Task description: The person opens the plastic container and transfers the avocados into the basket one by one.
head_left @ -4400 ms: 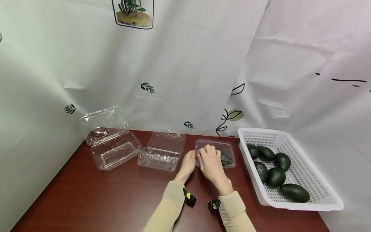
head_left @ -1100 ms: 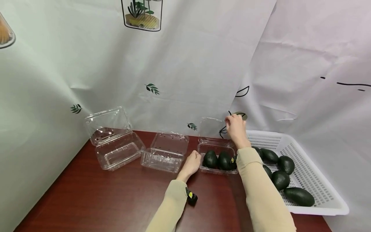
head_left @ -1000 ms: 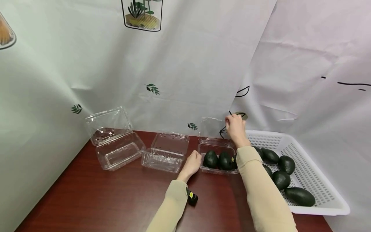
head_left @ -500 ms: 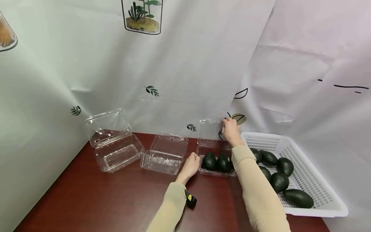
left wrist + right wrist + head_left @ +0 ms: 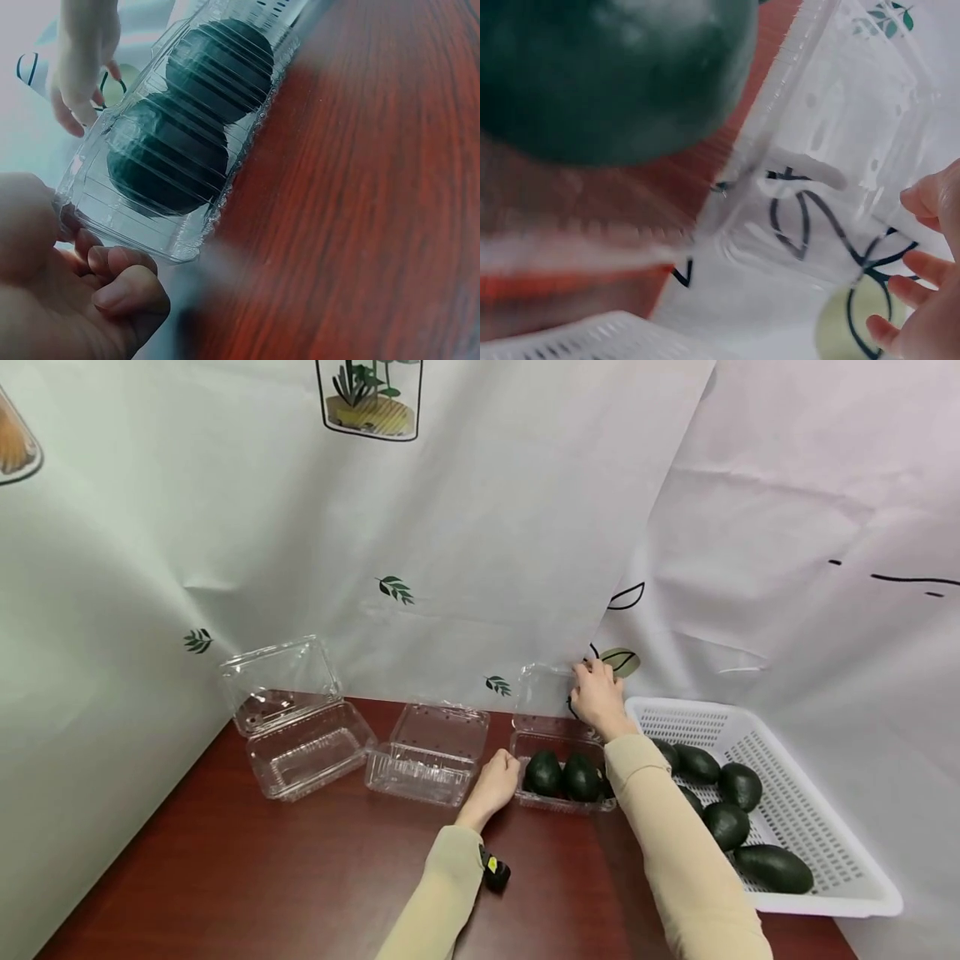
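A clear plastic clamshell container (image 5: pixel 562 805) stands in front of the back wall, its lid (image 5: pixel 540 695) raised. Two dark green avocados (image 5: pixel 543 773) show plainly in its base; the right sleeve covers its right end. My left hand (image 5: pixel 493 783) pinches the base's left end, thumb and curled fingers at the rim in the left wrist view. At the lid's right edge is my right hand (image 5: pixel 598 695). The right wrist view shows its fingers (image 5: pixel 922 266) spread apart beside the clear lid, with nothing between them.
Two more clear clamshells, a middle one (image 5: pixel 416 777) and a left one (image 5: pixel 307 756), stand with lids up to the left. A white perforated basket (image 5: pixel 817 827) holding several avocados (image 5: pixel 772 868) is on the right. Behind the brown table (image 5: pixel 300 877) hangs a printed cloth (image 5: pixel 465 510).
Earlier the lid lay down over the avocados with both hands on it; now it stands raised. In the last second my right hand has shifted slightly left and its fingers have spread.
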### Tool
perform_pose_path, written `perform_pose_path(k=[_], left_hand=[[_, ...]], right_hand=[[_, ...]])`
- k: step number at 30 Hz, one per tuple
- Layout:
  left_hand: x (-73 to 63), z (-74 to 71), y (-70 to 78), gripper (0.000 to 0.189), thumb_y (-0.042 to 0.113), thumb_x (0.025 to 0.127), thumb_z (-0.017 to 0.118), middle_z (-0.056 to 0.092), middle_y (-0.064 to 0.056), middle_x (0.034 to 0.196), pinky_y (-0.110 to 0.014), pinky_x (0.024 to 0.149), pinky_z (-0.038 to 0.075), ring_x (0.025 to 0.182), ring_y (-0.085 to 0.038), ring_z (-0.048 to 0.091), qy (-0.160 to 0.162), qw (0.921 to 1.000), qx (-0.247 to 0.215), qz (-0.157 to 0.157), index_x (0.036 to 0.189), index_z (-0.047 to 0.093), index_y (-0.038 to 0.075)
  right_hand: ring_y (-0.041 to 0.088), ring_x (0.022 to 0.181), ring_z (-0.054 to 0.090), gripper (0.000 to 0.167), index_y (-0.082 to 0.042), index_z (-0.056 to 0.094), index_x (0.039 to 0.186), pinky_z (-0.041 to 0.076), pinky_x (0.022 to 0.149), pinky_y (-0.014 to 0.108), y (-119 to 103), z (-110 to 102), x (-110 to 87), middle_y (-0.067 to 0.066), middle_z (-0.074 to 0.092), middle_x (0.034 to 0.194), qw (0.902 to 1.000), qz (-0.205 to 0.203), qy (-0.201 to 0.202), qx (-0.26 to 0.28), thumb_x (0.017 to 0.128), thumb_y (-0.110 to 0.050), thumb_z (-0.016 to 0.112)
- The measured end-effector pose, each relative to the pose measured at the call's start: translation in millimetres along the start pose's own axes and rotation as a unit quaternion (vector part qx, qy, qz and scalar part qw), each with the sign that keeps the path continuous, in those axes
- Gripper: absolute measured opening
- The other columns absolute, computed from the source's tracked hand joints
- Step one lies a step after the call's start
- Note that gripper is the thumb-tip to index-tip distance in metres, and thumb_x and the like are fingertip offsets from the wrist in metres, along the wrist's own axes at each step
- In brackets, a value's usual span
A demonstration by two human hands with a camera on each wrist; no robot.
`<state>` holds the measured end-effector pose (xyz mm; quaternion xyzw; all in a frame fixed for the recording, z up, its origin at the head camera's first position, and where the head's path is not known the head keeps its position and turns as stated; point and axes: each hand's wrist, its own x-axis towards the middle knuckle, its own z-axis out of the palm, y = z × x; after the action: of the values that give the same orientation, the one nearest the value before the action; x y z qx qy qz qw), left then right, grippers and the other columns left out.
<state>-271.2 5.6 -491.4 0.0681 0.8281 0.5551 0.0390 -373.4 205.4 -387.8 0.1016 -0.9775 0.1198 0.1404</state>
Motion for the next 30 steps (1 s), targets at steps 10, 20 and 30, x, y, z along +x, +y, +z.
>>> perform_pose_path(k=[10,20,30], left_hand=[[1.1,-0.9,3.2,0.021,0.018,0.103,0.037,0.045,-0.005,0.072,-0.033,0.061,0.035,0.061,-0.019,0.041,0.020,0.9996,-0.015,-0.011,0.090,0.049,0.007],[6.4,1.8,-0.6,0.027,0.022,0.105,0.041,0.041,-0.004,0.067,-0.031,0.055,0.032,0.055,-0.017,0.038,0.046,0.9988,-0.016,-0.002,0.082,0.043,0.009],[11.1,1.3,3.8,0.025,0.021,0.102,0.045,0.045,-0.004,0.066,-0.033,0.058,0.037,0.059,-0.020,0.046,0.061,0.9980,0.020,0.000,0.081,0.048,0.008]], right_hand=[[0.040,0.118,0.040,0.028,-0.006,0.062,0.122,0.031,0.090,0.060,-16.0,-23.3,-25.0,0.020,0.050,0.125,0.9937,-0.085,-0.033,-0.064,0.097,-0.011,0.052],[0.036,0.099,0.054,0.011,-0.008,0.066,0.101,0.042,0.080,0.055,-34.2,-12.1,-57.8,0.012,0.058,0.097,0.9789,-0.177,-0.049,-0.090,0.091,-0.012,0.063],[0.029,0.082,0.062,0.014,-0.005,0.064,0.100,0.050,0.071,0.045,-52.9,-1.0,-82.3,0.008,0.059,0.086,0.9661,-0.187,-0.170,-0.051,0.095,-0.017,0.064]])
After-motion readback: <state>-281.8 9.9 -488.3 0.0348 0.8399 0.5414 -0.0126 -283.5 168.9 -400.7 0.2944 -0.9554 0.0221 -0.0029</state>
